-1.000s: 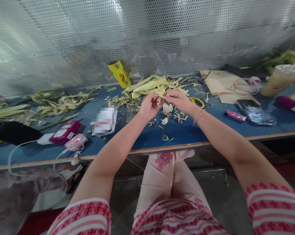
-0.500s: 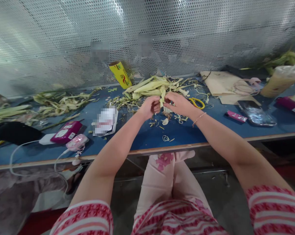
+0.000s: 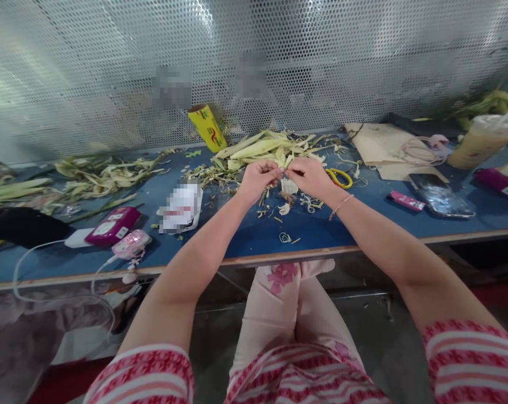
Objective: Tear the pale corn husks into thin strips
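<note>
Over the blue table, my left hand (image 3: 260,178) and my right hand (image 3: 306,175) meet with their fingertips pinched together. Between them they hold a pale green corn husk (image 3: 281,159), whose upper part sticks up above the fingers; its lower part is hidden by them. Just behind the hands lies a heap of corn husks (image 3: 257,149), long pale green strips among thin shreds. Below the right hand are small husk scraps (image 3: 284,209) and a thin loop of string or fibre (image 3: 285,238). Yellow-handled scissors (image 3: 340,178), partly covered, rest beside my right wrist.
A yellow tube (image 3: 207,128) leans by the perforated metal screen (image 3: 312,67). To the left are more husks (image 3: 110,178), a purple device (image 3: 113,226) and a white box (image 3: 181,207). A phone (image 3: 441,194) and a drink cup (image 3: 481,140) stand right. The table's front edge (image 3: 296,257) is near my lap.
My fingertips have come together over the husk strip, which stood upright and plainly visible between my hands before. My left hand has shifted slightly rightward, and less of the strip shows.
</note>
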Demonstrator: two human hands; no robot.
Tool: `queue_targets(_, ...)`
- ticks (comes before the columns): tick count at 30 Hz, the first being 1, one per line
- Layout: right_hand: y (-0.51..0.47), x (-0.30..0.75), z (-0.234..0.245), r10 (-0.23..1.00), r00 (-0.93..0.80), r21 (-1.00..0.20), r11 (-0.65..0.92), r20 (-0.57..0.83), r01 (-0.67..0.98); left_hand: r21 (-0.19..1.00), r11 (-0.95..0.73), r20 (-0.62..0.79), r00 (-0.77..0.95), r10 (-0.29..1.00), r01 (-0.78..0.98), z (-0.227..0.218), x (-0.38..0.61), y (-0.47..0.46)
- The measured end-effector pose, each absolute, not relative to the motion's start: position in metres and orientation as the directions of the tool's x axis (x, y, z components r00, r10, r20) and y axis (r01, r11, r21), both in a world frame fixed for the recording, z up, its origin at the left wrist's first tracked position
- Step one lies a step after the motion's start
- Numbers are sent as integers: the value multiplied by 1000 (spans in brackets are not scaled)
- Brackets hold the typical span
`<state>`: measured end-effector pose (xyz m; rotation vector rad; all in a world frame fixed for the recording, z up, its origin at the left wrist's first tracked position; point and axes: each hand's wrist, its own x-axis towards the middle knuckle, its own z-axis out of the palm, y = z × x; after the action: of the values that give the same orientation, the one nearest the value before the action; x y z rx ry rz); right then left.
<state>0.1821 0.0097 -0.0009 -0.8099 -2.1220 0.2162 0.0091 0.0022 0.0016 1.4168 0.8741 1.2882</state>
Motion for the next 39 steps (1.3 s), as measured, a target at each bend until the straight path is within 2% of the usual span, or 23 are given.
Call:
queue_targets(5, 13, 184, 1, 675, -483, -578, 733, 557, 359, 973, -229, 232, 251, 940, -44, 8, -2, 6)
queue_targets(10, 19, 187, 0, 720, -542, -777, 603, 432, 181, 976, -216, 206, 336, 919, -6, 13, -8, 4)
queue_targets(16, 26, 190, -3, 718, -576, -830, 545, 389, 119, 968, -248, 219, 364, 905, 35, 13, -8, 6)
queue_targets(18, 25, 190, -3, 723, -594, -822, 542, 353, 172, 970, -240, 213, 345, 914, 35, 12, -8, 7)
queue_targets(20, 23, 191, -4, 730, -589, -762, 585, 346, 277, 974, -225, 209, 304, 929, 19, 10, -9, 9)
queue_targets(24, 20, 193, -4, 679, -488, -501, 734, 548, 459, 978, -210, 200, 283, 938, 4, 8, -12, 10)
queue_targets(27, 19, 194, -4, 613, -503, -413, 787, 609, 458, 979, -201, 175, 347, 921, 40, 7, -11, 9)
queue_targets(30, 20, 193, -4, 549, -631, -342, 836, 549, 430, 977, -206, 170, 368, 914, 59, 5, -7, 7)
queue_targets(35, 22, 190, -7, 592, -621, -351, 805, 513, 478, 959, -238, 179, 320, 930, 155, -1, -1, 6)
queue_targets(39, 21, 186, -8, 677, -535, -416, 735, 506, 536, 889, -383, 300, 311, 902, 253, -4, -2, 9)
